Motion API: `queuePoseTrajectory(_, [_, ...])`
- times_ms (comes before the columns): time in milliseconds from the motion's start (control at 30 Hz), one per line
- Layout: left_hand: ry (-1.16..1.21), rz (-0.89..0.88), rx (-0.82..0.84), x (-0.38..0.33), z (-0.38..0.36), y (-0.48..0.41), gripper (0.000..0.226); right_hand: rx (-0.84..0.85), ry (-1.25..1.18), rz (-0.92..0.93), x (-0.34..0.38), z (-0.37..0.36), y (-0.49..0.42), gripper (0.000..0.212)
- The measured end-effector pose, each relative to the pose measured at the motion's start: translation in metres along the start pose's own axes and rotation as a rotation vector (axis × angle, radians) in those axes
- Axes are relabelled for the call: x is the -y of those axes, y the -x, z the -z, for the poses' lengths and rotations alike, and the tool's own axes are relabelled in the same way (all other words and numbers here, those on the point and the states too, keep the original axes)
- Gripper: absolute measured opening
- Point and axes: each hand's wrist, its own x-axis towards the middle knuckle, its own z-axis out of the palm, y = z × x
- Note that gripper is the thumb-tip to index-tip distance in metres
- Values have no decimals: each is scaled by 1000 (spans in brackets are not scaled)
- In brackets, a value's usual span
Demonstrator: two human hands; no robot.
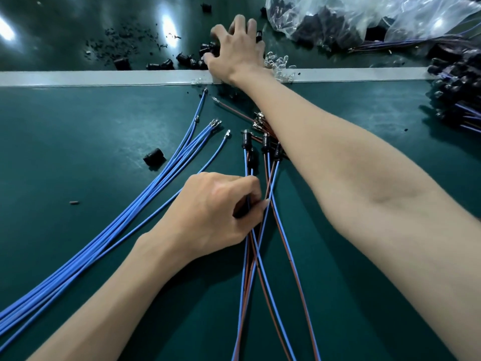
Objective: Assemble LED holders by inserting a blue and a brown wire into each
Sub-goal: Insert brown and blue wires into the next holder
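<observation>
The left hand [213, 209] sits in the middle of the desk [78, 142], towards its near edge, with thumb and curled fingers pinched on the crossed blue and brown leads [263, 269] of several wired LED holders [265, 144]. These black bodies lie just beyond it, partly under the right forearm. The right hand [234, 48] reaches to the far side, past the white strip [104, 77], its fingers splayed with the tips down on a scatter of loose black holders [187, 59]; I cannot tell whether it grips one. Loose blue wires [156, 191] fan out from the near left corner, with a single holder [154, 157] beside them. A plastic bag [364, 19] of parts lies at the far right corner, and clear LEDs [279, 63] sit by the strip.
</observation>
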Motion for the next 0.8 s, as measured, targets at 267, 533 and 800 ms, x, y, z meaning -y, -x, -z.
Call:
queuePoseTrajectory(267, [-18,-11,11,-1,-1,0,19,165,26,3,14,-15,1,42])
queuePoseTrajectory(533, [-14,-15,-3,0,-1,1,18,-3,-55,64,8,-15,5,35])
queuePoseTrajectory(800, [-25,5,5,-1,-1,1,18,-28,-138,118,-1,-7,20,35])
